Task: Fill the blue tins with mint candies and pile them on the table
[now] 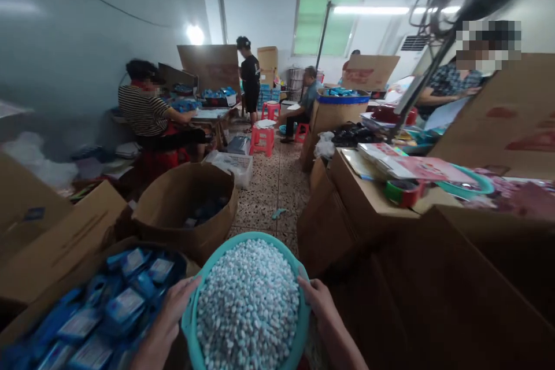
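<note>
A round turquoise plastic basin [188, 324] is held out in front of me at the bottom middle of the view. Small white and pale-blue pellets [249, 300] heap up inside it; I cannot make out exactly what they are. My left hand [176, 306] grips the basin's left rim, its fingertips hidden behind the edge. On the opposite rim, my right hand [318, 300] is closed with the thumb on top. Close by my left arm, a cardboard box holds many blue packets [124, 306] with white labels.
A round cardboard bin [182, 234] stands ahead on the left, and a box-topped table [373, 202] with papers and tape on the right. Speckled floor [277, 185] runs between them towards red stools [262, 140]. Several people sit or stand working further off.
</note>
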The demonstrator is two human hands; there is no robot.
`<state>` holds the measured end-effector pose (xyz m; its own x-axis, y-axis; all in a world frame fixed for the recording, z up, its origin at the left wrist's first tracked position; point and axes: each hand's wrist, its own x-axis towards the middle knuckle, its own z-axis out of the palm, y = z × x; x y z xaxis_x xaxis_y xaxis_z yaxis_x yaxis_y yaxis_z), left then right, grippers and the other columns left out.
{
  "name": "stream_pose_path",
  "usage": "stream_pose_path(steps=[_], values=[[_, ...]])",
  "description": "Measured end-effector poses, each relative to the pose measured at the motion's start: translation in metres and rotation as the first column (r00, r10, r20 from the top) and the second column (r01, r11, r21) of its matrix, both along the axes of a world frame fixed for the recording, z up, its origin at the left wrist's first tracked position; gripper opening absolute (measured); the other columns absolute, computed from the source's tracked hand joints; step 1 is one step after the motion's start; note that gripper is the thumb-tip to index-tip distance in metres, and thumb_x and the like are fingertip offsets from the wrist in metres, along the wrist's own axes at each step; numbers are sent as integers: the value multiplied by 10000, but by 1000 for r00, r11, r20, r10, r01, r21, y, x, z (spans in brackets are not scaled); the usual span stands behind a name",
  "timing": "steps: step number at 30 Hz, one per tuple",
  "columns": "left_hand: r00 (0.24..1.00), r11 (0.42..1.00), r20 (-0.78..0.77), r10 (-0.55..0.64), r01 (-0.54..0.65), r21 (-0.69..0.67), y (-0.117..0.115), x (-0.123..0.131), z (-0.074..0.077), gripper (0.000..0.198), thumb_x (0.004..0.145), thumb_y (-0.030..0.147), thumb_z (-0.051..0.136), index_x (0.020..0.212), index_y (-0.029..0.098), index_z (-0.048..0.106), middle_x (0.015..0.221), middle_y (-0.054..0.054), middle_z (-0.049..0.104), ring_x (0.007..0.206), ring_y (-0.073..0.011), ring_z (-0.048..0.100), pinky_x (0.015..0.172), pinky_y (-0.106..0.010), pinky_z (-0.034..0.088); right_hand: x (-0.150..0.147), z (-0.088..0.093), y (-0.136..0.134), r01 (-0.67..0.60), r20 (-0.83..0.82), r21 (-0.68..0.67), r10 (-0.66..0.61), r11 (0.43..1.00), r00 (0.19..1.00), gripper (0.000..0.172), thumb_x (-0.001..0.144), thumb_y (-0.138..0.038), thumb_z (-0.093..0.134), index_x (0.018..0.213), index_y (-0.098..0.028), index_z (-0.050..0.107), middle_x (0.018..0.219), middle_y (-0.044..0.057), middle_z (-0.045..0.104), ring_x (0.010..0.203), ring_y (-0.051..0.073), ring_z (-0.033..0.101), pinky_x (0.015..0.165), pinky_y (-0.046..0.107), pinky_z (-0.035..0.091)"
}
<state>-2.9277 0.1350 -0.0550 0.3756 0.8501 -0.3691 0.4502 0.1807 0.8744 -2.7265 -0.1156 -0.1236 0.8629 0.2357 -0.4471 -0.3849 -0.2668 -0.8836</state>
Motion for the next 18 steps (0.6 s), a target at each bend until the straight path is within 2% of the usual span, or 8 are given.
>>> stream_pose_path(steps=[6,8,12,18], values=[[986,986,38,164,-164,9,112,137,9,431,358,440,776,659,143,695,738,-106,724,842,-322,666,765,-394,522,150,11,122,-71,5,34,71,997,997,294,558,-439,690,591,-164,594,555,3,576,579,157,523,512,238,366],[983,984,33,178,-178,-8,150,186,12,414,359,409,775,660,135,700,732,-111,723,815,-313,668,751,-390,523,199,16,160,-73,10,36,73,997,997,294,563,-441,689,585,-166,586,548,-2,568,578,155,521,508,236,359],[991,991,36,132,-132,-3,229,294,11,417,361,421,771,657,137,699,740,-109,723,822,-315,665,738,-384,523,295,15,231,-54,5,19,54,998,999,310,557,-453,692,553,-175,555,517,-10,543,555,148,508,497,234,344],[999,999,-5,-50,50,9,342,469,11,481,376,540,747,634,138,691,698,-98,715,823,-327,662,707,-366,521,439,18,326,34,-49,-17,-35,999,998,335,525,-470,709,558,-186,534,494,-17,525,545,153,502,496,238,340]])
